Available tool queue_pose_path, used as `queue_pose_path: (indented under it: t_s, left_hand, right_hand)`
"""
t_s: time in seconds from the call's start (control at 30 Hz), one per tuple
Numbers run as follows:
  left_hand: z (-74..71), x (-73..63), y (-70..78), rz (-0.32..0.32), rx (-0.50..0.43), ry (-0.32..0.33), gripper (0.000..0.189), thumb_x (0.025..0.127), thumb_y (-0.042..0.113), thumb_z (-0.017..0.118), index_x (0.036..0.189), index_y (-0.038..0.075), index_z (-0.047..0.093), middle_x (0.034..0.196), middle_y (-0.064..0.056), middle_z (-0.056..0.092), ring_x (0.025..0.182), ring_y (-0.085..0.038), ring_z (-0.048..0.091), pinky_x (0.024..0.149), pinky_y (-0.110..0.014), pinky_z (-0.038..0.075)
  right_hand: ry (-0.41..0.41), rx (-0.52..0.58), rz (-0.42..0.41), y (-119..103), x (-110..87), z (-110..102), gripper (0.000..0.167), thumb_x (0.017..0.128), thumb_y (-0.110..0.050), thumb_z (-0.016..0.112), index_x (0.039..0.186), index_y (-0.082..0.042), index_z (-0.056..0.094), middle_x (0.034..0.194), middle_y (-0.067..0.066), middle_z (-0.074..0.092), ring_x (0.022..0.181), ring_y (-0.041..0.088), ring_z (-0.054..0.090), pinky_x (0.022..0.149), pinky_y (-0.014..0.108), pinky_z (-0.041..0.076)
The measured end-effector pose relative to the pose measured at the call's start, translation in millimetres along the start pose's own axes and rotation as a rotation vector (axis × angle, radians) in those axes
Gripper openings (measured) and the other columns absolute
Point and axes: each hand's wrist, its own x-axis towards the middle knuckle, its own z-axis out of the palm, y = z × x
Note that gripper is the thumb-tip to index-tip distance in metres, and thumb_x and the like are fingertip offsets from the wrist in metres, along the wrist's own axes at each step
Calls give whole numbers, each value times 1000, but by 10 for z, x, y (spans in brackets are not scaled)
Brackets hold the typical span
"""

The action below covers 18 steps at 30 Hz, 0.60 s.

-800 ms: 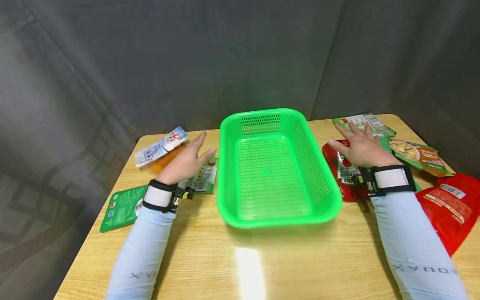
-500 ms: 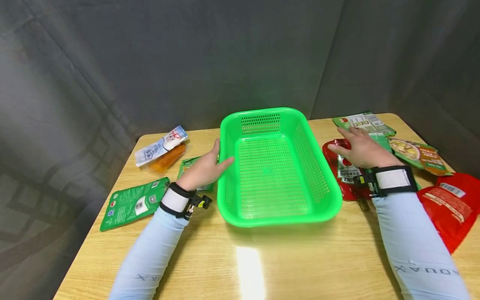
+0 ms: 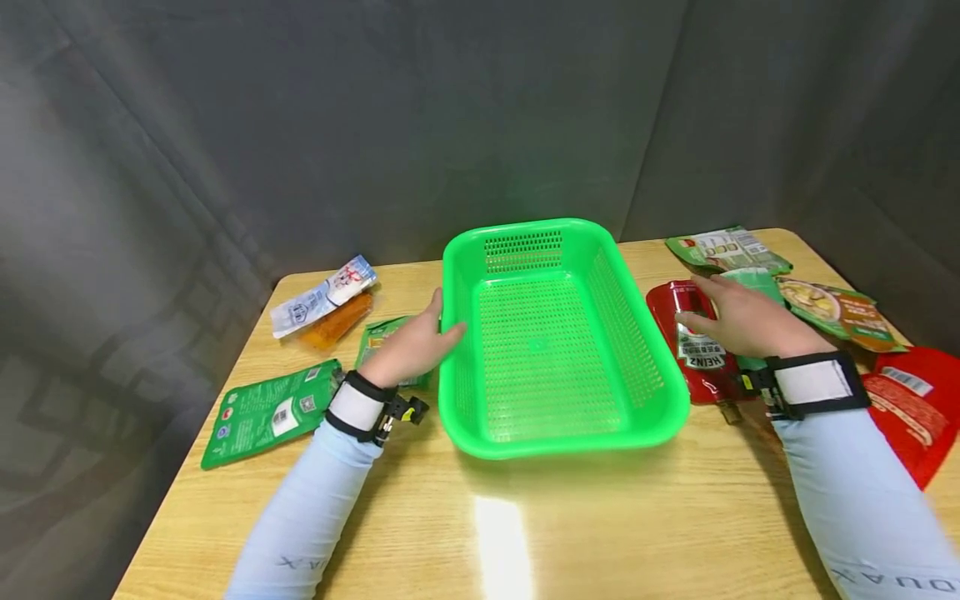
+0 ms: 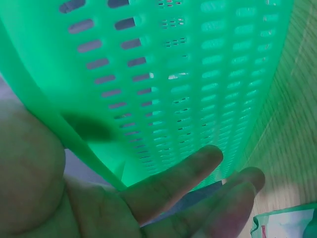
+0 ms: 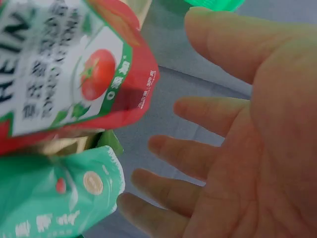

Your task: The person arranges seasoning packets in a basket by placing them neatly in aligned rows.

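Note:
A green plastic basket (image 3: pixel 566 447) with slotted walls stands mid-table. At its left rim is my left hand (image 3: pixel 411 346), thumb reaching over the rim and relaxed fingers along the outside wall (image 4: pixel 198 59). Under that hand, a green packet (image 3: pixel 375 335) is partly covered. My right hand (image 3: pixel 753 321) hovers with spread fingers over a red Heinz ketchup pouch (image 3: pixel 701 357) and a teal-green pouch (image 3: pixel 753 282). In the right wrist view, the ketchup pouch (image 5: pixel 99 74) lies beyond the fingertips, and nothing is in the palm.
Left of the basket lie a green pouch (image 3: pixel 262 414), a white-blue packet (image 3: pixel 326 296) and an orange packet (image 3: pixel 337 321). On the right are a green packet (image 3: pixel 727 247), a brown-green packet (image 3: pixel 836 310) and a red bag (image 3: pixel 911 408). A grey curtain (image 3: pixel 525 108) closes off the back.
My left hand has moved right, from over the left packets to the basket's rim. The basket has shifted slightly right. My right hand has drifted slightly right and toward me.

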Motion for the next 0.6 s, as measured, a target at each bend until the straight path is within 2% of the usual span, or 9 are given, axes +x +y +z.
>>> queue_pose_path:
  t_s: [0.07, 0.13, 0.3, 0.37, 0.43, 0.6]
  left_hand:
    - [3, 2, -16, 1, -5, 0, 88, 101, 55, 41, 158, 11, -9, 150, -17, 42, 90, -22, 65, 73, -40, 52]
    - [-3, 2, -22, -1, -8, 3, 88, 101, 55, 42, 158, 11, -9, 151, -17, 41, 93, -22, 65, 74, -40, 52]
    - [-21, -5, -10, -11, -14, -8, 88, 101, 57, 41, 158, 13, -10, 153, -16, 38, 105, -23, 63, 85, -42, 52]
    - [-25, -5, -12, -11, -14, -14, 88, 101, 57, 40, 157, 13, -11, 153, -16, 38, 107, -24, 63, 86, -42, 51]
    - [-26, -3, -18, -9, -16, -18, 88, 101, 56, 40, 157, 13, -11, 152, -17, 40, 99, -24, 65, 79, -42, 52]
    - [-22, 5, -26, 4, -4, -16, 88, 102, 55, 41, 157, 10, -11, 152, -18, 39, 104, -26, 64, 82, -43, 52]
  right_hand:
    - [-6, -32, -8, -19, -71, 11, 86, 98, -48, 57, 150, 11, 24, 147, 43, 23, 130, 63, 26, 100, 74, 28]
    - [-6, -71, -20, -27, -138, 21, 85, 97, -48, 58, 150, 11, 28, 148, 42, 24, 129, 63, 28, 99, 73, 30]
    - [-8, -140, -64, -16, -320, 77, 85, 95, -50, 61, 147, 12, 33, 147, 42, 26, 129, 62, 30, 100, 71, 32]
    - [-3, -151, -84, -15, -394, 120, 85, 95, -47, 64, 145, 14, 34, 146, 44, 27, 127, 63, 32, 99, 70, 34]
    - [4, -155, -103, -20, -456, 173, 83, 94, -43, 66, 144, 16, 35, 144, 45, 28, 125, 63, 36, 97, 69, 37]
    - [11, -147, -134, -52, -574, 310, 83, 93, -41, 69, 144, 15, 35, 144, 45, 29, 124, 61, 39, 93, 68, 41]
